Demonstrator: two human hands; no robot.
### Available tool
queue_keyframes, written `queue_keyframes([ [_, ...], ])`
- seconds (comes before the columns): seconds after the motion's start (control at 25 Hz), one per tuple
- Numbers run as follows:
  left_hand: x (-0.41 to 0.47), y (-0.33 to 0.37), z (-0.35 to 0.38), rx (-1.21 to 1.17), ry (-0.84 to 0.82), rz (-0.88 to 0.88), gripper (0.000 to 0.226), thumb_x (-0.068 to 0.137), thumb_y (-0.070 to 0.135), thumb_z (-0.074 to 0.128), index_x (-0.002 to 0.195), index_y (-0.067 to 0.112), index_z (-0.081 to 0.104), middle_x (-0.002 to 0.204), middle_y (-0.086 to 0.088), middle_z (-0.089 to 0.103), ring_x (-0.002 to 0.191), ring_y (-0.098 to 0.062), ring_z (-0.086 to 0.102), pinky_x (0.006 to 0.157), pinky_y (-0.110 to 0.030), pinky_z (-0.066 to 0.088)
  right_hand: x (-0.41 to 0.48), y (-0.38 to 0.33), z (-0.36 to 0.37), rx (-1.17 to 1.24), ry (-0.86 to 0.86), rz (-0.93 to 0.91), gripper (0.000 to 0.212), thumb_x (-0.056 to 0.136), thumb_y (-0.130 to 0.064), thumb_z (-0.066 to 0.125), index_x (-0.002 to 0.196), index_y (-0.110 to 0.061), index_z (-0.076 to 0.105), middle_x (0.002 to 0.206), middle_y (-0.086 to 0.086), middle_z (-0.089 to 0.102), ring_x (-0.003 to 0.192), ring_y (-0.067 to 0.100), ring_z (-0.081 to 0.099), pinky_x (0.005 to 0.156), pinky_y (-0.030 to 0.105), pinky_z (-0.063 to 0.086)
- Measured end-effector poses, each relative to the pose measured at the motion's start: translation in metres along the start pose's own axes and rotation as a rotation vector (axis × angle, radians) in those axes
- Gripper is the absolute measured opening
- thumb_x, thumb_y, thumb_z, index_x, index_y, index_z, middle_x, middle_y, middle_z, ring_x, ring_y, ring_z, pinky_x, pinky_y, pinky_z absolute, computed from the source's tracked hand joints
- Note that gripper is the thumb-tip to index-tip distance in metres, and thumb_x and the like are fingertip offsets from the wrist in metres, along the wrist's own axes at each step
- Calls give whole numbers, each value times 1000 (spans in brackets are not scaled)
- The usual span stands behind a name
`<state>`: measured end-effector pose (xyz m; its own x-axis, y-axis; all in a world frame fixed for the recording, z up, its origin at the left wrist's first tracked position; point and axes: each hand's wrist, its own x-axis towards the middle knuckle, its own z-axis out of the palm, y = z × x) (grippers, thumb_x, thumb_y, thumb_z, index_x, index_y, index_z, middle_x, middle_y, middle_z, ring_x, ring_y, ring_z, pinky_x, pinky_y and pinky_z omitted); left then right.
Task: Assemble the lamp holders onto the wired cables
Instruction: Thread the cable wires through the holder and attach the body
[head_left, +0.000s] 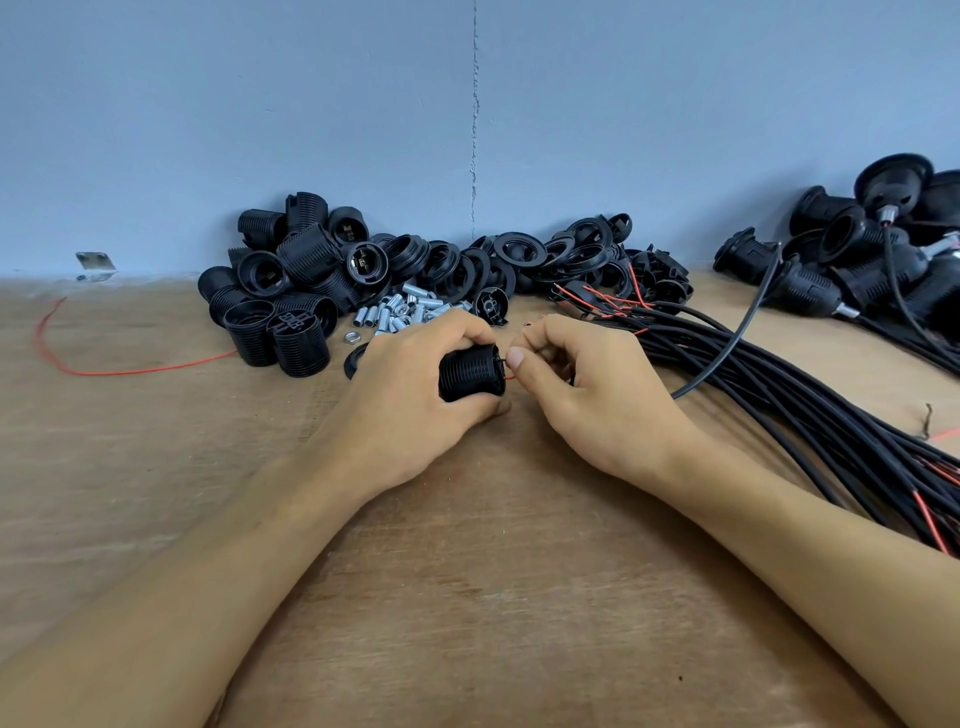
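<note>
On the bench (467, 571) a holder (470, 371) is being gripped by the left hand (410, 395), its wire (510, 378) pinched by the right hand (587, 384), few assemblies (857, 260) seemingly done, a pile (291, 291) left

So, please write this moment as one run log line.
left hand: grips lamp holder | right hand: pinches red wire at holder | stage: wiring unfinished

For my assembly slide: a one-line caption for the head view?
Left hand grips a ribbed black lamp holder; right hand pinches a red wire at its end.
</note>
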<state>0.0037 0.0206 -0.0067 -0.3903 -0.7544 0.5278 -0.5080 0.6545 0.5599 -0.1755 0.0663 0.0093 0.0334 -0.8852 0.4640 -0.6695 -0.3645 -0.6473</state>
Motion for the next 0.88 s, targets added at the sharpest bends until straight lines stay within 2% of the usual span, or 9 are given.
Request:
queue_keyframes([
  [0.28, 0, -1, 1, -27, 1, -21, 41, 71, 33, 90, 103, 40, 65, 91, 32, 68, 87, 8, 64, 74, -4, 42, -1, 0, 0, -3, -3, -23, 11, 93, -13, 67, 84, -20, 68, 61, -15, 56, 64, -2, 53, 62, 7, 37],
  [0.52, -2, 0, 1, -28, -12, 24, 44, 71, 32, 89, 104, 39, 61, 97, 33, 68, 89, 2, 66, 77, -19, 48, 1, 0, -1, -50, -19, -31, 18, 94, -15, 66, 80, -25, 63, 63, -13, 54, 64, 1, 50, 61, 10, 36],
  [0.68, -3, 0, 5, -41, 28, 26, 45, 69, 30, 91, 101, 38, 61, 94, 32, 68, 84, 3, 66, 75, -18, 48, 1, 0, 0, -12, -30, 26, 20, 94, -16, 66, 77, -26, 62, 56, -15, 50, 59, 2, 48, 60, 12, 35],
  [0.76, -3, 1, 6, -40, 54, 40, 45, 68, 31, 91, 100, 37, 60, 92, 31, 67, 81, 2, 65, 73, -16, 47, 1, 0, 0, -14, -44, 50, 23, 95, -19, 65, 76, -30, 60, 57, -15, 51, 60, 4, 48, 60, 15, 34],
  [0.88, -3, 1, 7, -10, 58, 60, 43, 68, 32, 90, 98, 37, 60, 84, 22, 69, 80, 1, 63, 70, -19, 46, 2, 1, 1, -40, -68, 107, 26, 95, -27, 63, 71, -31, 57, 59, -13, 52, 62, 7, 47, 64, 28, 38],
])
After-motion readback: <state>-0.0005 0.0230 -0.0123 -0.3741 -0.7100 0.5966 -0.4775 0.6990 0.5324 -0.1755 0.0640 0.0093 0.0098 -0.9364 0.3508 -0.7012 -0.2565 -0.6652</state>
